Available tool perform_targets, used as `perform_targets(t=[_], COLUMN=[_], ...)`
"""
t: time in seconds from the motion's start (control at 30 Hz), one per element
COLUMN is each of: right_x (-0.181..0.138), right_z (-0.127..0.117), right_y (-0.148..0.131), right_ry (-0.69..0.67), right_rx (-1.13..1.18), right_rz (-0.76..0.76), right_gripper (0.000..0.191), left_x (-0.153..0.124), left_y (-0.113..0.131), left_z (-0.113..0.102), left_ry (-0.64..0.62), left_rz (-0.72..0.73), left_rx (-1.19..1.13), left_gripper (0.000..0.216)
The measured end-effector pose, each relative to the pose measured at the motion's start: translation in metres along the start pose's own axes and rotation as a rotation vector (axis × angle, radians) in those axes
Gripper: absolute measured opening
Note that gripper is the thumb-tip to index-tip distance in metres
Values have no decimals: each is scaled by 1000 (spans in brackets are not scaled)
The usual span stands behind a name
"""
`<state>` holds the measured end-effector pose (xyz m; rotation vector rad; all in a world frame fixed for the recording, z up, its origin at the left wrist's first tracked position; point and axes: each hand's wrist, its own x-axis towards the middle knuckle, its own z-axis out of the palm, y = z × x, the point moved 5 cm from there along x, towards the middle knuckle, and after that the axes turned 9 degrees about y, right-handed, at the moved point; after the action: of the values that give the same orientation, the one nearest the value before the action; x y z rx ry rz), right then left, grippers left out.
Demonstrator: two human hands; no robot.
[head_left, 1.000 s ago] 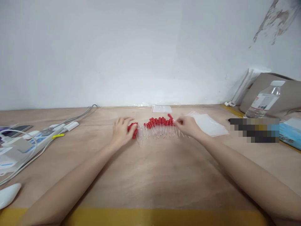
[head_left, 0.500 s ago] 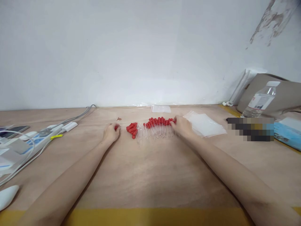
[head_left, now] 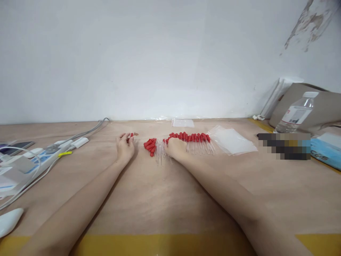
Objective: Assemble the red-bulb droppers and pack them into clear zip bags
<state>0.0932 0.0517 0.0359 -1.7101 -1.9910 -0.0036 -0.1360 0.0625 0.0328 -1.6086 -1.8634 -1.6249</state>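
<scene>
Red rubber bulbs show between the curled fingers of my left hand [head_left: 125, 146], which rests on the table left of the other pieces. A small heap of red rubber bulbs [head_left: 150, 146] lies to its right, beside several thin clear pipettes [head_left: 160, 153]. My right hand [head_left: 177, 148] is closed at the left end of a row of droppers with red bulbs [head_left: 197, 138] and clear tapering tubes. Its fingertips are mostly hidden behind the hand, next to the loose clear tubes, so I cannot tell what it grips.
Clear plastic bags [head_left: 231, 141] lie right of the row, and a small white packet [head_left: 183, 123] sits by the wall. A power strip [head_left: 45, 158] with cables is at the left, above a white mouse [head_left: 10, 222]. A water bottle [head_left: 295, 113] and a blue pack [head_left: 326, 153] stand at the right.
My right hand has moved left along the row, uncovering droppers at its right end. My left hand has turned slightly, its fingers raised a little more.
</scene>
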Motion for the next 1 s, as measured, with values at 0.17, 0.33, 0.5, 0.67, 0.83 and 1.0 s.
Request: perform_targets(t=[0.17, 0.33, 0.5, 0.67, 0.83, 1.0], right_x=[4, -6, -44, -67, -71, -72], right_z=[-3, -25, -43, -44, -38, -36], right_y=[-2, 21, 55, 78, 72, 72], right_ry=[-34, 35, 172, 278, 248, 238], right_rx=[23, 100, 300, 331, 296, 292], right_rz=[36, 22, -345, -450, -574, -599], right_gripper=[21, 22, 12, 16, 20, 19], left_x=[-24, -68, -92, -97, -98, -98], left_y=[50, 94, 113, 121, 123, 125], left_z=[-4, 2, 7, 10, 8, 11], left_ry=[-32, -305, -445, -469, -466, -484], left_rz=[213, 419, 524, 603, 642, 653], left_rx=[-153, -220, -189, -196, -221, -254], left_gripper=[24, 14, 12, 18, 18, 18])
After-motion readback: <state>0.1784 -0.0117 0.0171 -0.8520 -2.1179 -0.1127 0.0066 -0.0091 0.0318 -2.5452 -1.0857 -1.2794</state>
